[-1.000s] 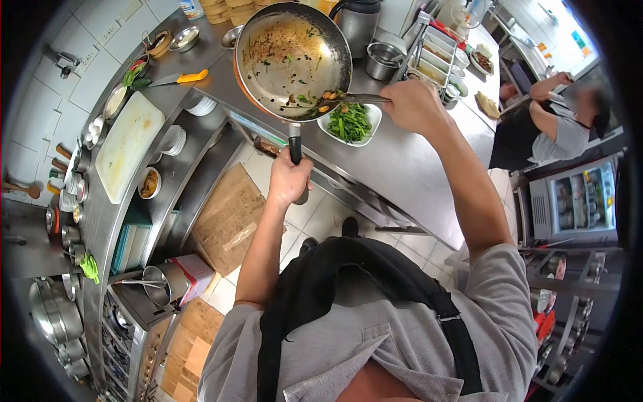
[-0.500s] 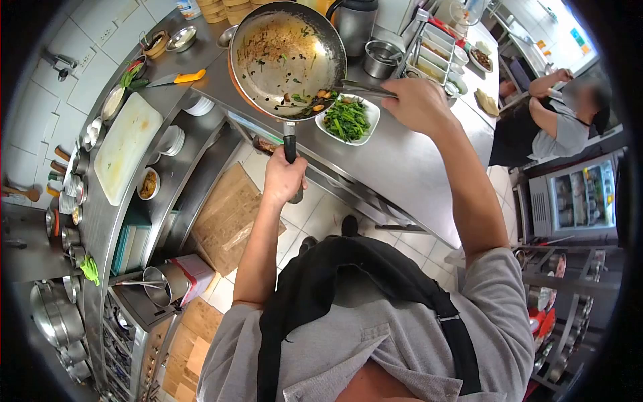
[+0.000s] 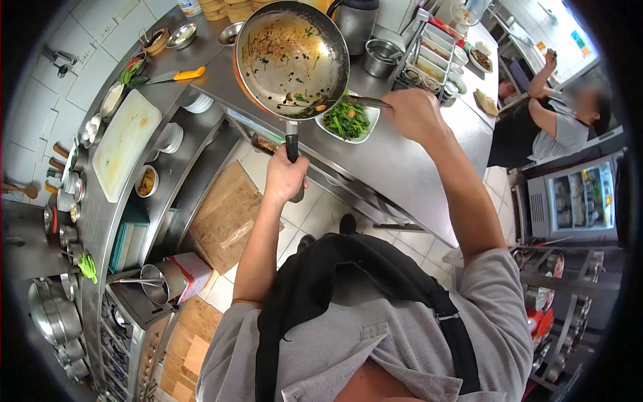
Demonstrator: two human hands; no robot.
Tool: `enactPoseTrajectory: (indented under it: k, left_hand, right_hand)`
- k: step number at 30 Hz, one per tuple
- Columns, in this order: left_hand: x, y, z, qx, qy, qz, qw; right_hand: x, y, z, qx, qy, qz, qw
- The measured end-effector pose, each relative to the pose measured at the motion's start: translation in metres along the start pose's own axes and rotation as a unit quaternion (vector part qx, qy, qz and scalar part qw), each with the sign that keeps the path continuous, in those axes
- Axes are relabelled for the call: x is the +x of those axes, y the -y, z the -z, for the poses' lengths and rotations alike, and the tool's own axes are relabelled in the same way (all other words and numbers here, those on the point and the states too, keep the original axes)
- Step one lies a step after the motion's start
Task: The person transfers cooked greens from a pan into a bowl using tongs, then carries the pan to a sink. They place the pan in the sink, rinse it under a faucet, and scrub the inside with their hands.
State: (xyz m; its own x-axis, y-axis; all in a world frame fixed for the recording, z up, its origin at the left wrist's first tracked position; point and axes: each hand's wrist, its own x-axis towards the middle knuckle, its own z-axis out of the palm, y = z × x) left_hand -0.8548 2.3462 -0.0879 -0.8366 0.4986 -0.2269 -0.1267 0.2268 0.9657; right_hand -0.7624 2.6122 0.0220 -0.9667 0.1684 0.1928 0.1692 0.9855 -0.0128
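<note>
My left hand [image 3: 286,175] is wrapped round the black handle of a frying pan [image 3: 284,60], which is held tilted above the counter. Brown bits, dark specks and a few green scraps lie inside it. Closed on a metal utensil [image 3: 367,101], my right hand [image 3: 414,115] is at the pan's right side. The utensil's far end reaches the pan's lower right rim; its exact tip is hard to make out. Under that rim stands a white square bowl [image 3: 367,136] of green leafy vegetables [image 3: 346,122], with some orange-brown pieces on top.
A white cutting board [image 3: 125,144] and an orange-handled knife [image 3: 190,74] lie on the left. Behind are a dark jug [image 3: 355,30], a metal pot [image 3: 382,59] and ingredient trays [image 3: 434,50]. Another person [image 3: 549,124] stands at the right.
Orange-brown pieces that were at the pan's lower edge now partly lie on the greens. The pan has shifted slightly right, and my right hand has moved slightly left and down.
</note>
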Motion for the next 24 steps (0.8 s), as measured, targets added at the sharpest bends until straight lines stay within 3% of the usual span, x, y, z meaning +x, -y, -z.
enactPoseTrajectory:
  k: [6,12,19,24]
  left_hand:
    - [0.005,0.001,0.005,-0.015,-0.012,-0.015,1.0]
    - [0.001,-0.005,0.007,-0.011,-0.005,-0.014,1.0]
    - [0.0,-0.008,0.001,-0.03,0.002,-0.019,0.999]
    - [0.0,-0.007,0.003,0.009,0.01,-0.015,1.0]
  right_hand:
    - [-0.006,-0.006,-0.021,0.03,0.029,-0.056,0.998]
    - [-0.001,0.01,0.032,0.053,0.003,-0.06,0.997]
    - [0.044,0.037,0.006,-0.041,0.091,0.044,0.994]
    - [0.026,0.006,0.012,-0.034,0.083,0.005,0.996]
